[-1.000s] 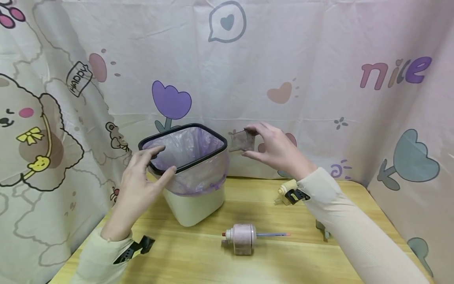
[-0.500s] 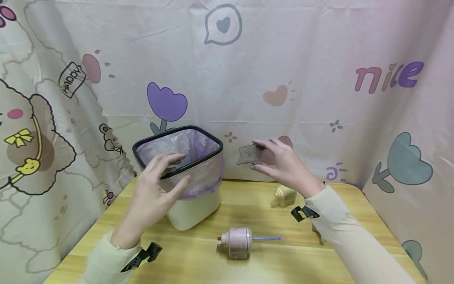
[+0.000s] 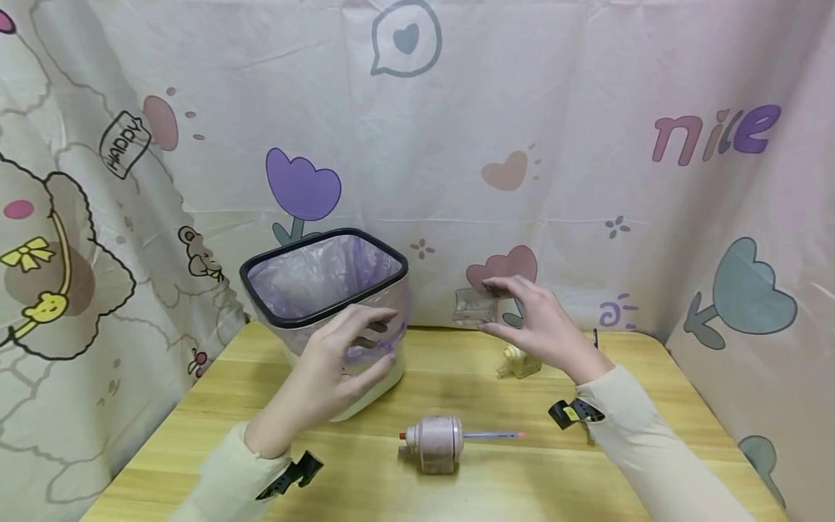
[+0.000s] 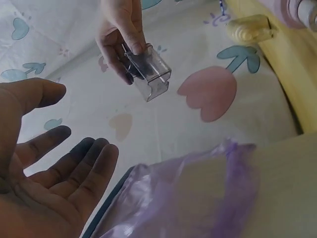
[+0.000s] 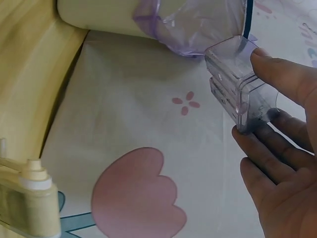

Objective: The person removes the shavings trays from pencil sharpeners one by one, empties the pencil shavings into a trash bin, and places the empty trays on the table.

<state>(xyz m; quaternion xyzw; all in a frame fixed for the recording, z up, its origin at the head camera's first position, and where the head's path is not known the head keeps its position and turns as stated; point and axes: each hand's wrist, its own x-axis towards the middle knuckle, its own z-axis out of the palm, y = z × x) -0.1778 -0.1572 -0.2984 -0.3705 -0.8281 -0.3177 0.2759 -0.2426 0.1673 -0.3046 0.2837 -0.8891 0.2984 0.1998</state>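
Hiding part of the bin [image 3: 288, 322], left grip [image 3: 334, 371] wide, right grip [image 3: 540, 320] pinching clear container [image 3: 470, 305]

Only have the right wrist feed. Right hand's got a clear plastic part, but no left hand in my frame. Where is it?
Observer: Head view has the left hand in front of the bin, holding nothing.
Operator: My angle lines up the clear plastic part with the bag. Is it over the bin?
Observer: No. In the head view it's off to the right of the black rim, apart from it.
Operator: Anything on the table I'm missing?
Observer: Yes, a pink device with a pencil-like stick poking out toward the right of the head view.
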